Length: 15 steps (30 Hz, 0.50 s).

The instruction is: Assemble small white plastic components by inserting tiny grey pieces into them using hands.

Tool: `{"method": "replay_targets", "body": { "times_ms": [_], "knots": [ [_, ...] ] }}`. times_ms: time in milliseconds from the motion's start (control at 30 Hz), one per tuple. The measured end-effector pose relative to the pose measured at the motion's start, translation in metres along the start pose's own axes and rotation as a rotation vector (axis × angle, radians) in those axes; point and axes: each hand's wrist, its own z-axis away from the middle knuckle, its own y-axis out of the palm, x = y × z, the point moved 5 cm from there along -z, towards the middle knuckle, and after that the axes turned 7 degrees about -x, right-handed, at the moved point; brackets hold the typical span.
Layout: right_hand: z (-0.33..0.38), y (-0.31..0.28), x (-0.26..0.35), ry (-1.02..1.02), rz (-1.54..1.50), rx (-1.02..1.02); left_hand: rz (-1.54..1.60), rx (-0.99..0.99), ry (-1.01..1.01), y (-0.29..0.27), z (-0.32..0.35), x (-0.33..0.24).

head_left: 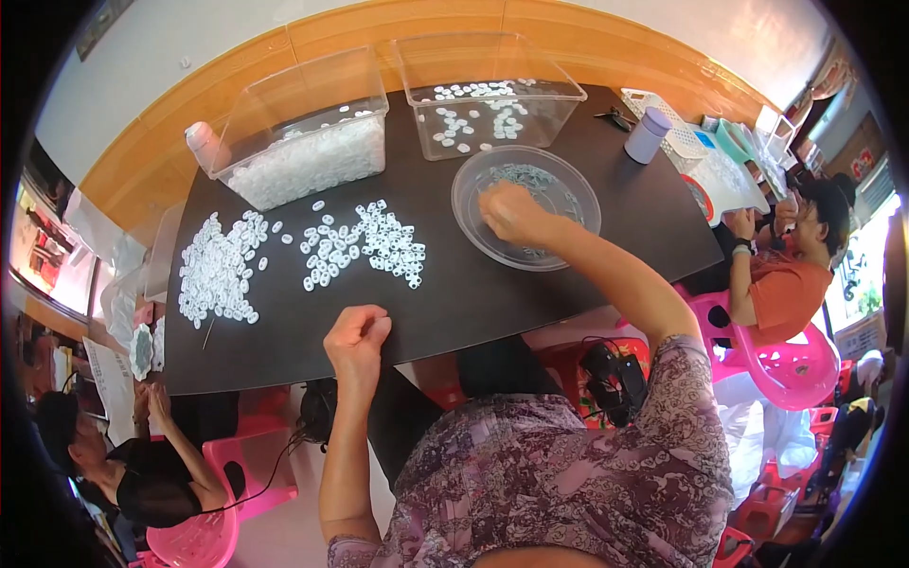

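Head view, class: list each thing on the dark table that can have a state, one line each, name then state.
Left bin: open, heaped with white pieces.
Right bin: open, sparsely filled.
Clear bowl: upright, few pieces inside.
White rings: loose on table.
Right hand: reaching into bowl.
Left hand: closed fist at table edge.

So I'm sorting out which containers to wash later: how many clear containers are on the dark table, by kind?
Clear rectangular bins: 2, one heaped with small white pieces, one holding a scatter of them.
Clear round bowl: 1, with the right hand reaching into it.
Total: 3 clear containers.
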Motion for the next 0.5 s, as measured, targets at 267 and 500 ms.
{"method": "replay_targets", "body": {
  "times_ms": [267,500],
  "knots": [
    [0.026,-0.033,-0.002,0.198,-0.459,-0.076,0.598,0.009,-0.534,0.012,0.006,0.006],
    [0.030,-0.024,-0.002,0.255,-0.484,-0.042,0.656,-0.026,-0.556,0.018,0.010,0.006]
  ]
}}
